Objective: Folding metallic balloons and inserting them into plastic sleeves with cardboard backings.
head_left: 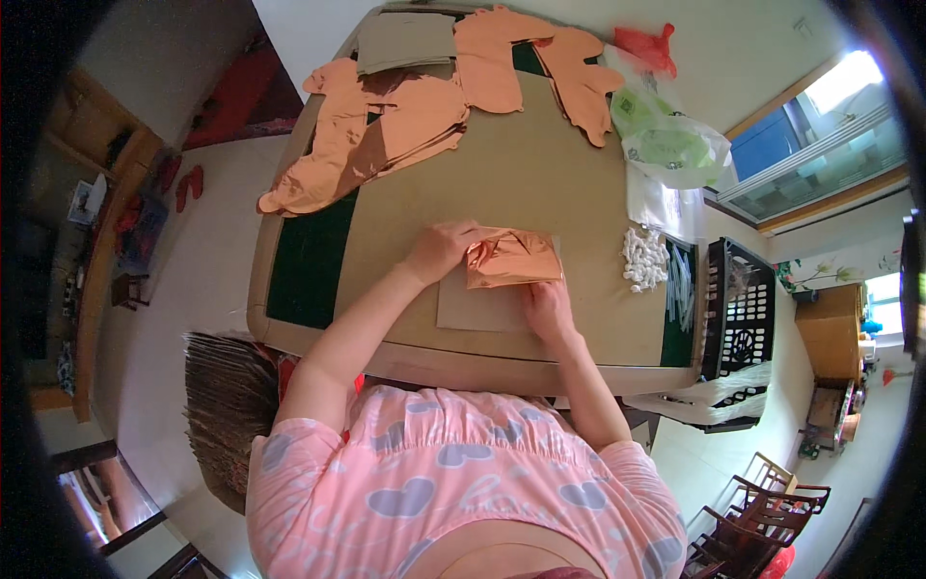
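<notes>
Between my hands is a rose-gold foil balloon [516,259], folded flat into a small rectangle. My left hand [446,248] grips its upper left side, fingers closed at the edge. My right hand [548,309] holds it from the lower right edge, its fingertips partly hidden by the foil. Under the balloon lies a square grey-brown card [471,312] on the table's cardboard cover [415,207]. Farther off, flat uninflated foil balloons [391,135] are piled at the far left, and more foil balloons [582,82] lie along the far edge.
A stack of grey cards [405,43] rests on the far balloons. To the right are clear plastic bags [666,145], small white bundles [643,259], thin straws [680,289] and a black crate [738,309]. A tall stack of cardboard [224,410] stands left of me.
</notes>
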`<act>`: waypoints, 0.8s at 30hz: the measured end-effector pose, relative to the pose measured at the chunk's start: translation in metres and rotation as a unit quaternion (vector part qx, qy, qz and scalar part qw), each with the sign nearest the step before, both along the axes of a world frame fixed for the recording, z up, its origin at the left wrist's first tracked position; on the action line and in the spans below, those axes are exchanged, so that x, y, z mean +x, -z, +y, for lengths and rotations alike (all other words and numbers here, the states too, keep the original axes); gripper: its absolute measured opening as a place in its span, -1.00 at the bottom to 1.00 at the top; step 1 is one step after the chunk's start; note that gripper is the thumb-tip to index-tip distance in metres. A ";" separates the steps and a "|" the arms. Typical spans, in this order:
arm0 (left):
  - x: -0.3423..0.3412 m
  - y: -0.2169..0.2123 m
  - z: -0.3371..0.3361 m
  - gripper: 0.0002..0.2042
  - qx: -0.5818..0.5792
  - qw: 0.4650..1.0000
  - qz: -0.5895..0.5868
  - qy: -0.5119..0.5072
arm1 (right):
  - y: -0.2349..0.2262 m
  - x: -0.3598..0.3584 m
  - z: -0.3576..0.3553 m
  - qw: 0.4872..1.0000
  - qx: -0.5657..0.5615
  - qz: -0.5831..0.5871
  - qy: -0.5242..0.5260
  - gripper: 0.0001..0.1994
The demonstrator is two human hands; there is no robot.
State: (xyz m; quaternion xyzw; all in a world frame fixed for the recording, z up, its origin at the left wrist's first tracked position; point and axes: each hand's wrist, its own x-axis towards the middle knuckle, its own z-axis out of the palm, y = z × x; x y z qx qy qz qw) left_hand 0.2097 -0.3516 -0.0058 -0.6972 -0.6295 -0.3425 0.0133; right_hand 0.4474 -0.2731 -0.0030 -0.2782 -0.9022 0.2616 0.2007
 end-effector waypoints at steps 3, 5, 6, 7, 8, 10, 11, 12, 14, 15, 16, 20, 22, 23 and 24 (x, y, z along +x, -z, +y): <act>0.001 -0.001 -0.002 -0.87 0.000 1.000 0.017 -0.002 | -0.012 0.023 0.015 0.993 -0.050 0.095 0.046 -0.69; 0.003 0.000 0.001 -0.87 -0.009 1.000 0.030 0.000 | -0.010 0.035 0.045 0.989 -0.058 0.100 0.098 -0.69; 0.002 0.002 0.002 -0.85 0.011 1.000 0.011 0.003 | -0.016 0.029 0.061 0.990 -0.018 0.100 0.097 -0.67; 0.001 0.006 0.000 -0.84 0.028 1.000 -0.007 0.006 | -0.032 0.010 0.061 0.985 -0.050 0.148 0.072 -0.70; 0.001 0.004 0.001 -0.84 0.030 0.999 -0.007 0.011 | -0.031 -0.004 0.065 0.990 -0.048 0.123 0.053 -0.71; 0.000 -0.004 0.002 -0.82 0.003 1.000 0.006 0.029 | -0.019 -0.024 0.064 0.992 -0.093 0.090 -0.007 -0.70; 0.001 -0.009 0.001 -0.82 0.006 1.000 0.008 0.029 | -0.016 -0.027 0.061 0.997 -0.028 0.066 -0.038 -0.71; 0.004 -0.014 -0.001 -0.79 -0.036 0.999 0.001 0.024 | -0.013 -0.027 0.055 0.996 0.038 0.041 -0.069 -0.71; 0.008 -0.009 -0.008 -0.76 -0.076 0.997 -0.006 0.010 | -0.002 -0.030 0.047 0.992 0.107 0.026 -0.069 -0.70; 0.008 0.009 -0.010 -0.72 -0.048 0.997 -0.012 -0.052 | -0.002 -0.033 0.042 0.991 0.115 0.030 -0.063 -0.68; 0.010 0.013 -0.013 -0.68 -0.022 0.994 -0.020 -0.106 | -0.002 -0.032 0.039 0.991 0.122 0.032 -0.050 -0.67; 0.012 0.016 -0.038 -0.60 -0.075 0.989 0.058 -0.117 | -0.008 -0.029 0.037 0.994 0.101 0.009 -0.047 -0.65; 0.020 0.011 -0.041 -0.57 -0.087 0.975 0.125 -0.165 | -0.012 -0.030 0.038 0.992 0.112 0.002 -0.052 -0.63; 0.022 0.010 -0.040 -0.57 -0.089 0.974 0.124 -0.165 | -0.010 -0.027 0.037 0.992 0.110 0.001 -0.053 -0.63; 0.023 0.009 -0.039 -0.58 -0.089 0.974 0.125 -0.168 | -0.009 -0.023 0.035 0.989 0.130 -0.012 -0.064 -0.62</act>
